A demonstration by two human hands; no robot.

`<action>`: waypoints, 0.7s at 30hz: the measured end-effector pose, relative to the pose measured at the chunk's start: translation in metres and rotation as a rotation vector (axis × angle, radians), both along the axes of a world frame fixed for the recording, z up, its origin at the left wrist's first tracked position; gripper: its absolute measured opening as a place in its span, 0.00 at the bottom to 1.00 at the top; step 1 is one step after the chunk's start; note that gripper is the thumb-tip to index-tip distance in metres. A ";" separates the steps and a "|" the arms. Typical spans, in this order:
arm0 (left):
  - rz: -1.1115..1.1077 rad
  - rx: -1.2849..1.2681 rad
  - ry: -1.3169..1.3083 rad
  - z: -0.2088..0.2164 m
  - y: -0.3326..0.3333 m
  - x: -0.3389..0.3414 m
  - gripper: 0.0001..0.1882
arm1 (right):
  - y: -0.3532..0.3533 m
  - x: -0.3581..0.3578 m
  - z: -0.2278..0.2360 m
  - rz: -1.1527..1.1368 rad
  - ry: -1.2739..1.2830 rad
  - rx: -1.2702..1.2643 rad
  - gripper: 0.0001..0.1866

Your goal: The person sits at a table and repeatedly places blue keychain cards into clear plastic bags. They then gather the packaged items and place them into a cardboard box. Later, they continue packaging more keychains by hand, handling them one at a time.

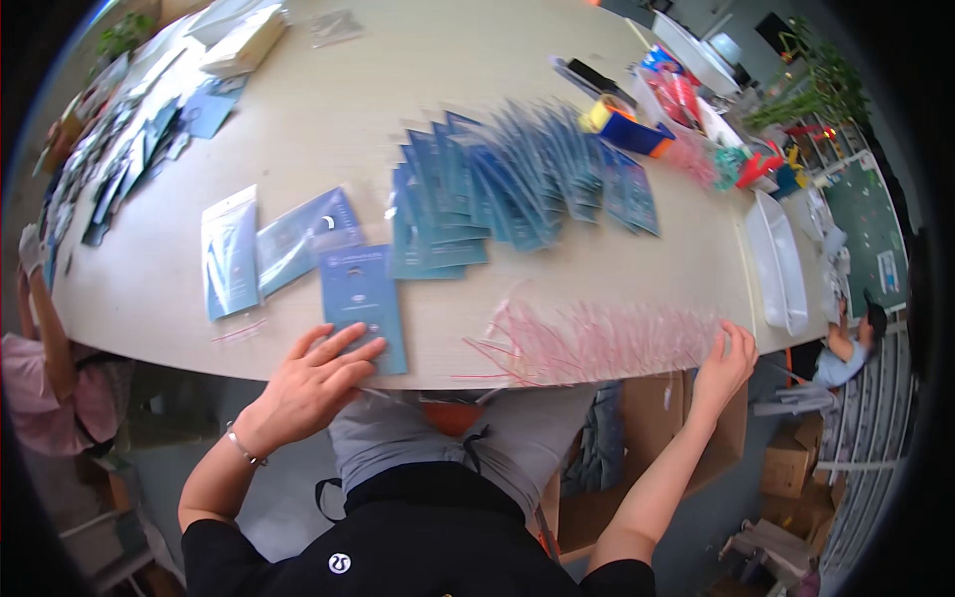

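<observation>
My left hand (323, 378) lies with fingers spread on a blue printed card (360, 298) at the table's near edge. My right hand (725, 363) is at the right end of a long overlapping row of small clear bags with pink-red edges (607, 338); its thumb and fingers close on the end bag. Left of the card are a clear packet with a pale blue insert (231, 254) and a tilted blue packet (310, 234). Beyond the row, many blue cards in clear sleeves (497, 184) lie fanned out. A thin pink-edged strip (239, 332) rests below the pale packet.
A blue and yellow tape dispenser (629, 127) stands behind the fanned packets. At the right edge is a white plastic tray (776, 261). Piled blue cards and packets (139, 149) cover the far left. An open cardboard box (647, 438) is beneath the table. Another person (55, 388) is at left.
</observation>
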State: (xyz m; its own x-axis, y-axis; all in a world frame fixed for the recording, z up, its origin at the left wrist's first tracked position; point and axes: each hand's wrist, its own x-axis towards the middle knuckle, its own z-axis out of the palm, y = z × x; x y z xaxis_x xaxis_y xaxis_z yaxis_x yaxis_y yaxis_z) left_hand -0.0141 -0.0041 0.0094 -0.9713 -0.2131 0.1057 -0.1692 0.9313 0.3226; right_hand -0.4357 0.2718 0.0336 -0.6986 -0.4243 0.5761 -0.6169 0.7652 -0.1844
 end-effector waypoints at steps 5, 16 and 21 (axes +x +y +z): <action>-0.006 0.043 0.027 -0.002 0.000 0.003 0.11 | -0.106 0.186 -0.014 1.134 -0.394 0.082 0.27; 0.127 0.162 0.275 -0.024 -0.001 0.023 0.13 | -0.143 0.225 -0.052 1.174 -0.360 -0.064 0.10; 0.227 0.184 0.320 -0.017 -0.001 0.023 0.09 | -0.145 0.237 -0.049 0.970 -0.439 -0.053 0.10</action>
